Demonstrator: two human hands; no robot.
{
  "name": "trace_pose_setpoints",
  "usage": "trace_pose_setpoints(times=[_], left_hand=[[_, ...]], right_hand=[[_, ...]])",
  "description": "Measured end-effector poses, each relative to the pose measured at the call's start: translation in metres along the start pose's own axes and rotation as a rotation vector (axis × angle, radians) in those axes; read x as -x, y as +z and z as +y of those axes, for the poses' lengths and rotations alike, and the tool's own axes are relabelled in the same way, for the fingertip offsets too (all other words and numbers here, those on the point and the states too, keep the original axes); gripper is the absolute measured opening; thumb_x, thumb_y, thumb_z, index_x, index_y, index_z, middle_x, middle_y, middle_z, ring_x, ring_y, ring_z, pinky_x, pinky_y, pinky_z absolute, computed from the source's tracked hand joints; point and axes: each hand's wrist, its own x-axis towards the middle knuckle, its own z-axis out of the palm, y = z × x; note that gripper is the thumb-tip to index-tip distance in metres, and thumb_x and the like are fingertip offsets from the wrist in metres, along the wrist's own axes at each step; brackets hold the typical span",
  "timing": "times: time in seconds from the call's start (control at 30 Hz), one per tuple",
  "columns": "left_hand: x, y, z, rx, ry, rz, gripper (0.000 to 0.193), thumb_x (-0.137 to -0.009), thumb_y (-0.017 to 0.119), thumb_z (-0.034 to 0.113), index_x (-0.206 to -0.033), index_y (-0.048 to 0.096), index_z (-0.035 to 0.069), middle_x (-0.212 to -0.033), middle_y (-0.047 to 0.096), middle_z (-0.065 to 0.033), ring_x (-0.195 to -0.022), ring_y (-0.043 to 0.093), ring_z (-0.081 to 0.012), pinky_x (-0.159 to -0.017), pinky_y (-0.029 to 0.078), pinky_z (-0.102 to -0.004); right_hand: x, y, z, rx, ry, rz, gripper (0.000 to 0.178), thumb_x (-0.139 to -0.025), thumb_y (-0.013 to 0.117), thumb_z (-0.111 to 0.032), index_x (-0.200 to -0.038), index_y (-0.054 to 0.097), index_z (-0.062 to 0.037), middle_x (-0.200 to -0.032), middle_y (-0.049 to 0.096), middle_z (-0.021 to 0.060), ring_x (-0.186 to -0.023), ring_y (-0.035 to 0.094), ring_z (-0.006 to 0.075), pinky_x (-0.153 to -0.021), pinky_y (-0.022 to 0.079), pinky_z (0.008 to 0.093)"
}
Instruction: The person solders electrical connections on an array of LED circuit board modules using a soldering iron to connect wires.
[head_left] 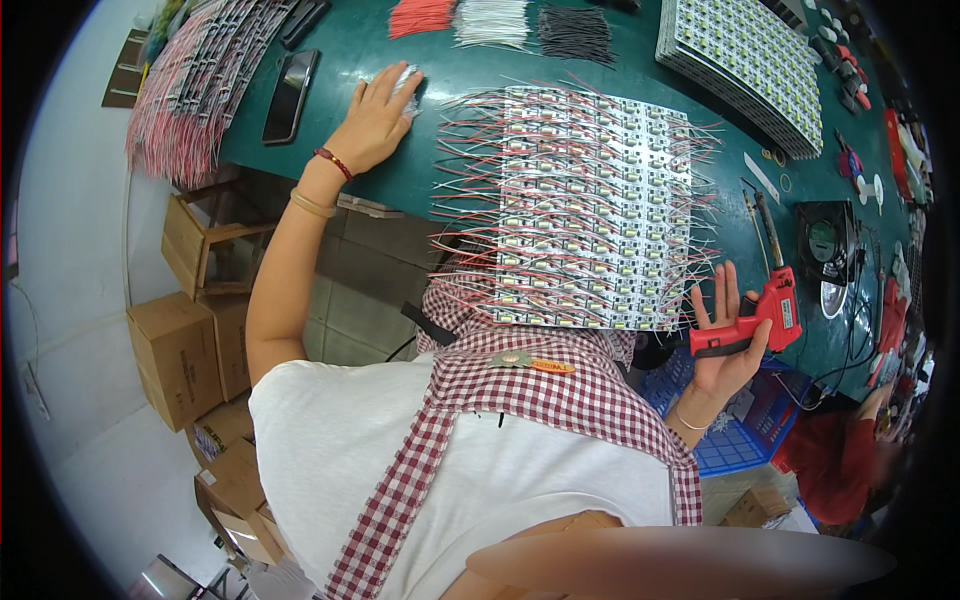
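Note:
My right hand holds a red soldering gun with a black-ended grip. The thumb hooks over it, while several fingers stretch out beside it. Next to those fingers, a panel of white circuit boards overhangs the table's near edge. Red, white and dark wires stick out from the panel in rows. At the table's left part, my left hand lies flat with its fingers extended. A crumpled, whitish, shiny wipe or film lies under its fingertips; its exact kind is unclear.
A phone lies left of my left hand, beside a pile of wired boards. Red, white and black wires lie at the back. Stacked boards stand back right, near a black device. Another person's red sleeve shows lower right.

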Motion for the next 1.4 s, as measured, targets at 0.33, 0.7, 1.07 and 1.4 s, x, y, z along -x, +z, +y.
trace_pose_setpoints(times=[0.33, 0.7, 1.07, 1.4], left_hand=[[-0.002, 0.002, -0.022, 0.03, 0.044, 0.049, 0.057, -0.093, 0.043, 0.02, -0.147, 0.028, 0.015, -0.15, 0.027, -0.0145, -0.14, 0.024, -0.032, -0.115, 0.015, -0.0483], [0.0, 0.003, -0.022, 0.079, 0.063, 0.143, 0.063, -0.086, 0.049, 0.028, -0.145, 0.032, 0.014, -0.148, 0.031, -0.0149, -0.135, 0.031, -0.0342, -0.114, 0.018, -0.0495], [-0.001, 0.001, -0.023, 0.147, 0.065, 0.151, 0.066, -0.088, 0.051, 0.04, -0.145, 0.033, 0.014, -0.15, 0.031, -0.0131, -0.138, 0.028, -0.0321, -0.115, 0.013, -0.0499], [-0.071, -0.033, 0.104, 0.213, 0.376, 0.405, 0.045, -0.088, 0.059, 0.024, -0.13, 0.052, 0.01, -0.133, 0.05, -0.0122, -0.13, 0.04, -0.0312, -0.11, 0.026, -0.0477]], right_hand=[[0.0, 0.002, -0.002, 0.009, -0.017, -0.003, 0.038, -0.095, 0.052, -0.034, -0.118, 0.047, -0.0054, -0.145, 0.029, 0.0327, -0.14, 0.024, 0.0399, -0.107, 0.027, 0.0652], [-0.001, 0.002, -0.005, -0.019, -0.012, -0.014, 0.037, -0.096, 0.052, -0.033, -0.119, 0.047, -0.0052, -0.146, 0.027, 0.0325, -0.14, 0.023, 0.0392, -0.106, 0.028, 0.0651], [-0.002, -0.002, -0.011, -0.033, -0.032, -0.018, 0.037, -0.095, 0.052, -0.033, -0.118, 0.047, -0.0045, -0.146, 0.027, 0.0311, -0.141, 0.023, 0.0374, -0.107, 0.027, 0.0651], [-0.011, -0.001, -0.023, -0.019, -0.077, 0.032, 0.038, -0.095, 0.053, -0.034, -0.119, 0.048, -0.005, -0.145, 0.032, 0.0296, -0.14, 0.026, 0.0367, -0.107, 0.027, 0.0644]])
